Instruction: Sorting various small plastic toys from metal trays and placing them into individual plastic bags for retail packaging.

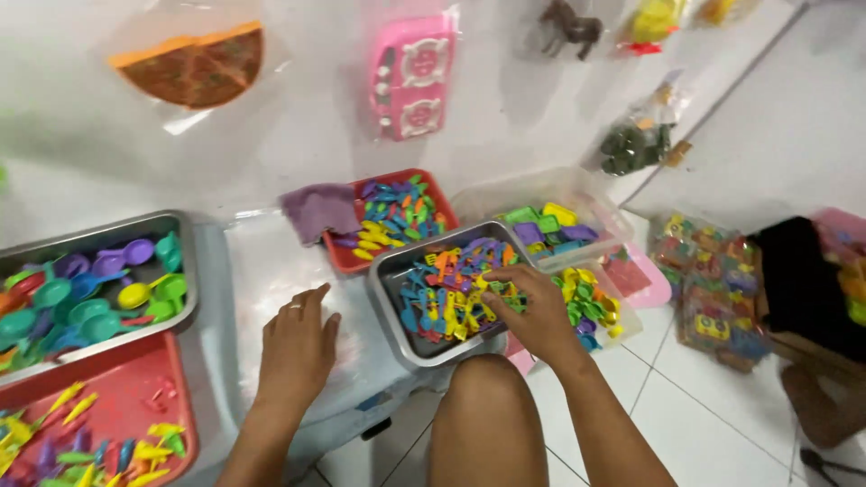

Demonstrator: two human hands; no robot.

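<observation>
Reaching into the metal tray (pixel 390 298) of small coloured toy utensils (pixel 446 293), my right hand (pixel 532 311) curls its fingers (pixel 498 287) together over the heap directly beneath; my left hand (pixel 298 347) rests flat, fingers apart, on the clear lid (pixel 271 271) alongside, farther off.

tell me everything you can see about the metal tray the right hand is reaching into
The metal tray is a shallow, rectangular pan of dull grey metal with rounded corners and a raised rim. It sits turned at an angle in front of the person, just above the knee, its far edge close to a red tray. It holds a heap of small plastic pieces in blue, yellow, orange, green and purple. The right hand rests inside it on the pieces, fingers curled.
</observation>
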